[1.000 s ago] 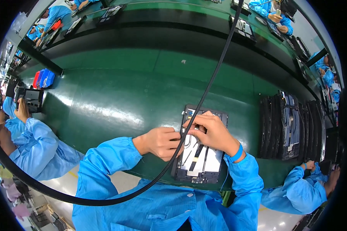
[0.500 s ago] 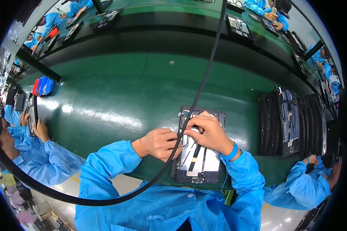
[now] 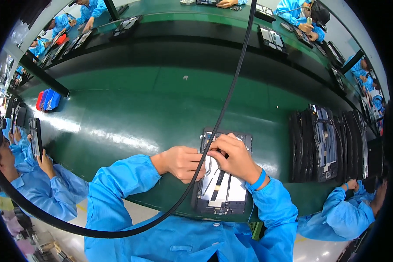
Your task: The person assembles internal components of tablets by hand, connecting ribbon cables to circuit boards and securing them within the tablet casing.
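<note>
An opened tablet point(image 3: 237, 192) lies on the green bench in front of me, its pale silver inside, dark ribbon strips and black frame showing. Over its left edge my left hand point(image 3: 182, 163) is closed, fingers curled and thumb side toward the right hand. My right hand point(image 3: 235, 158) bends over the tablet's upper half, thumb and fingertips pinched together. The two hands' fingertips nearly meet. Whatever is between them is too small or hidden to name. A thick black cable point(image 3: 225, 102) crosses in front and covers part of the left fingertips.
Upright dark tablet parts stand in a packed row point(image 3: 325, 144) at the right. Red and blue bins point(image 3: 51, 100) sit at the far left. Co-workers in blue sit at both sides and across a far bench, one at left holding a tablet point(image 3: 36, 135). A dark post point(image 3: 43, 77) rises at left.
The whole view has shifted slightly. My hands stay over the same part of the tablet, the right fingers a little more curled. A co-worker's hand has appeared at the far bench.
</note>
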`<state>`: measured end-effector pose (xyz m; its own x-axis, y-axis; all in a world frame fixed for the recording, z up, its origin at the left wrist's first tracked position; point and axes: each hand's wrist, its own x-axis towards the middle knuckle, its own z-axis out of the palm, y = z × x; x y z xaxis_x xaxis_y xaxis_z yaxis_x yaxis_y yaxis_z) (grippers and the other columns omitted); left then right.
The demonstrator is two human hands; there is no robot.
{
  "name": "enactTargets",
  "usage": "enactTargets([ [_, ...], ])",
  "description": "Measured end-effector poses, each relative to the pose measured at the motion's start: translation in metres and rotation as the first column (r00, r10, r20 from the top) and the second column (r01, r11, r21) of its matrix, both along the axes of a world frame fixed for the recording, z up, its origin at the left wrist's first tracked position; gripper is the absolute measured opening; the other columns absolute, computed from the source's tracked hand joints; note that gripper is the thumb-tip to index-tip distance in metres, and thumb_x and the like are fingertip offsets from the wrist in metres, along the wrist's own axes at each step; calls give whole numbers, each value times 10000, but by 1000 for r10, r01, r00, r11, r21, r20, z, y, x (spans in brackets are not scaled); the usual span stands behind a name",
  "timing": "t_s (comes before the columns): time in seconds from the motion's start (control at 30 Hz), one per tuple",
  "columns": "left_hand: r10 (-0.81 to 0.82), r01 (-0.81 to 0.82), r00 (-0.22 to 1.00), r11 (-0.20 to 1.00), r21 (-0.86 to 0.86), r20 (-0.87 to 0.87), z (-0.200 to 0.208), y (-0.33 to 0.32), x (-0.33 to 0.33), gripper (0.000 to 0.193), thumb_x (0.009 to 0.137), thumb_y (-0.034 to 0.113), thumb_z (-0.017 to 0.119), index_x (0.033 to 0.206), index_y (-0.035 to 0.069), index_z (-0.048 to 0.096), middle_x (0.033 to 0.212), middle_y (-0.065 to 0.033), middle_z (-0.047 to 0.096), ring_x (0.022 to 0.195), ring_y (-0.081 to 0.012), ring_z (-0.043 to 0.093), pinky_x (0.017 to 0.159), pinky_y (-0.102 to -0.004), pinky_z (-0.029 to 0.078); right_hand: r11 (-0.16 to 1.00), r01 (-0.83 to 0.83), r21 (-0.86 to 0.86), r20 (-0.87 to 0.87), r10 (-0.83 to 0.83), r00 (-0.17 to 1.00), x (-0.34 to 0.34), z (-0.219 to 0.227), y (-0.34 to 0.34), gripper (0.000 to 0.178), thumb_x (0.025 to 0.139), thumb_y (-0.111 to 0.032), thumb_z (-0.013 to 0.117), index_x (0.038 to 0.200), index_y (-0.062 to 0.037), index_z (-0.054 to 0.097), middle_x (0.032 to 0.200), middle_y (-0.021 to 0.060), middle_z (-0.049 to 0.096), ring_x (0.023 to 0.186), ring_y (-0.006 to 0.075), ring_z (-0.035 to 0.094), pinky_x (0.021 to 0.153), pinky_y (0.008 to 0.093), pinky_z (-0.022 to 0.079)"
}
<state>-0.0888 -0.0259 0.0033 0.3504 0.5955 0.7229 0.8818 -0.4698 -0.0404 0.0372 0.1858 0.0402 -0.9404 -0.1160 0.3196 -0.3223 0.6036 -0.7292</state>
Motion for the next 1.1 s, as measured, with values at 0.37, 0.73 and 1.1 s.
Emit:
enactTargets([
  [0.37,-22,22,999,1000,1,-42,6,-3,-7,103,809,161,781,849,71,749,865,-43,714,726,-160,679,553,-285,468,999,45,-17,-108,-47,993,-4,-4,-2,284,822,52,865,1088,-35,814,924,100,766,720,244,664,707,371,526],
  [0.73,69,-65,996,994,88,-51,1,2,-10,187,692,200,716,684,154,536,771,14,539,672,-144,541,515,-314,382,992,99,-77,-240,-114,964,-2,-2,-3,180,804,-5,917,954,-36,823,813,93,750,700,261,649,679,380,503],
  [1.1,178,-182,981,982,-47,-76,0,-3,-21,273,709,225,818,941,94,758,916,-10,703,776,-174,678,556,-313,482,993,100,-56,-205,-110,973,-3,-2,-5,197,837,-28,910,1018,-26,833,861,119,780,730,275,693,690,386,535],
])
